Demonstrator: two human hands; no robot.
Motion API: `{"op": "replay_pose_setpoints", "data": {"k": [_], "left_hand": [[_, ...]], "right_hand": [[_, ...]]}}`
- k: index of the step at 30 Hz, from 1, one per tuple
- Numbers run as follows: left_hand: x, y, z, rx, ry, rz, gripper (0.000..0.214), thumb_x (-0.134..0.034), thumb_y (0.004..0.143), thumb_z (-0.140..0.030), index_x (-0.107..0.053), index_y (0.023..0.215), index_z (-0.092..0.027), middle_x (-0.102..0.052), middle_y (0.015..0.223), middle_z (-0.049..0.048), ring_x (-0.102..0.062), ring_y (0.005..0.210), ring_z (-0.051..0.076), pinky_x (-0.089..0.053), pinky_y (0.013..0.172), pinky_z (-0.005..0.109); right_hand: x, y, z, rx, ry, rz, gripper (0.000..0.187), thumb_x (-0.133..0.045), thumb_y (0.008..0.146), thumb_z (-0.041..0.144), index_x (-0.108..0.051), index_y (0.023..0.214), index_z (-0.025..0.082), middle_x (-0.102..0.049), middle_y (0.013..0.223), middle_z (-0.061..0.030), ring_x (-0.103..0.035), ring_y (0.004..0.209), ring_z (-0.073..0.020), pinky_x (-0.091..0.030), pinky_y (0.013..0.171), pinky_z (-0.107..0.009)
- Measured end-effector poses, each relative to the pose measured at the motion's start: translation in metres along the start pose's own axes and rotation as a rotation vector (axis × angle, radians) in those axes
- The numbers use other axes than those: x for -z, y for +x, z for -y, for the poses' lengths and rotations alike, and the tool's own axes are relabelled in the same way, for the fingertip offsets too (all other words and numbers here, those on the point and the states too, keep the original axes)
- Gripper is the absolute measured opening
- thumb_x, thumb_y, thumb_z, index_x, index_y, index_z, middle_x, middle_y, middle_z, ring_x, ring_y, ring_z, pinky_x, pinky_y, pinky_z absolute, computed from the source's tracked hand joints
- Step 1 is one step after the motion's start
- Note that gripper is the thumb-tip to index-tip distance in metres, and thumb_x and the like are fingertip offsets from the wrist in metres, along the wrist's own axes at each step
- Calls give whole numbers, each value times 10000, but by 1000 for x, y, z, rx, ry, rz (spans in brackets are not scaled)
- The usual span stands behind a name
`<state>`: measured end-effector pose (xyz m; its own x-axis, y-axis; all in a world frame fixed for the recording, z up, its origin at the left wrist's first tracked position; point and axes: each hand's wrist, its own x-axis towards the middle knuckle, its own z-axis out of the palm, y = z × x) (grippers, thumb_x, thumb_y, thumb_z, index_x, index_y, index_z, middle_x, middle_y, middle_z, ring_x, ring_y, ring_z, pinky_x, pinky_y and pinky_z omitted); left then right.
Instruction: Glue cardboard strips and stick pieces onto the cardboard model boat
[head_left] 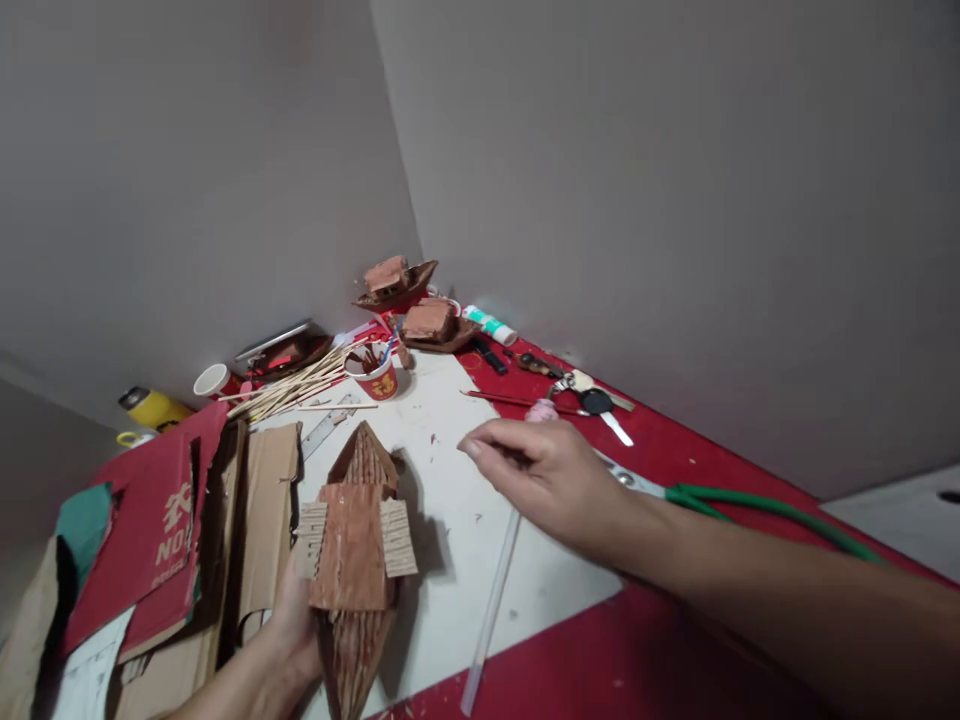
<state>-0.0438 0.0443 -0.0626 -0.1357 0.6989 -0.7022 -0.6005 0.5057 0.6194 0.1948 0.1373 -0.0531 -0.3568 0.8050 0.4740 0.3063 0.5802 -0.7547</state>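
Observation:
My left hand (294, 622) is closed around the side of a brown model boat (352, 550) made of corrugated cardboard. The boat points away from me, its painted roof up, with an unpainted ribbed flap on each side. To its right, my right hand (536, 475) hovers over a white sheet (450, 620), thumb and fingers drawn together. Whatever may be between those fingertips is too small or hidden to make out. A clear glue stick (491, 615) lies partly beneath this hand. Green-handled scissors (675, 493) lie behind the right forearm.
Cardboard pieces (266, 510) are piled at the left. Thin wooden sticks (300, 383) lie behind them, near a red paper cup (379, 382) holding brushes. More model boats (431, 325) stand in the corner. Keys (598, 402) and a red pencil (517, 400) lie along the right wall.

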Motion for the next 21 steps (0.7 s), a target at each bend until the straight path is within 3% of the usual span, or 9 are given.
{"op": "replay_pose_setpoints", "data": {"k": [4,8,16,21], "left_hand": [[-5,-3,-3,-79,21,128,363,-380,926,-279,-684,890,-83,-745,782,181,-715,669,285,-591,672,439],[-14,-12,-2,-139,-18,165,405,-329,946,-278,-668,979,-60,-728,799,221,-711,645,298,-591,602,426],[-25,-35,13,-362,-251,102,340,-359,951,-296,-629,1089,-141,-717,843,142,-710,723,267,-602,626,413],[-21,-45,28,-436,-336,87,304,-388,962,-311,-634,1048,-153,-695,878,113,-687,772,238,-588,645,376]], "right_hand": [[0,-1,0,54,29,-9,279,-467,899,244,-614,678,159,-463,532,51,-361,499,-85,-308,568,-247],[-3,-1,-2,97,33,-13,296,-471,896,263,-579,638,164,-436,525,46,-370,516,-98,-269,529,-248],[-5,-1,4,178,15,16,291,-498,880,196,-511,589,178,-477,541,31,-432,550,-109,-311,566,-256],[-7,0,2,179,-35,51,271,-561,938,320,-575,726,151,-546,644,43,-519,568,-104,-446,588,-258]]}}
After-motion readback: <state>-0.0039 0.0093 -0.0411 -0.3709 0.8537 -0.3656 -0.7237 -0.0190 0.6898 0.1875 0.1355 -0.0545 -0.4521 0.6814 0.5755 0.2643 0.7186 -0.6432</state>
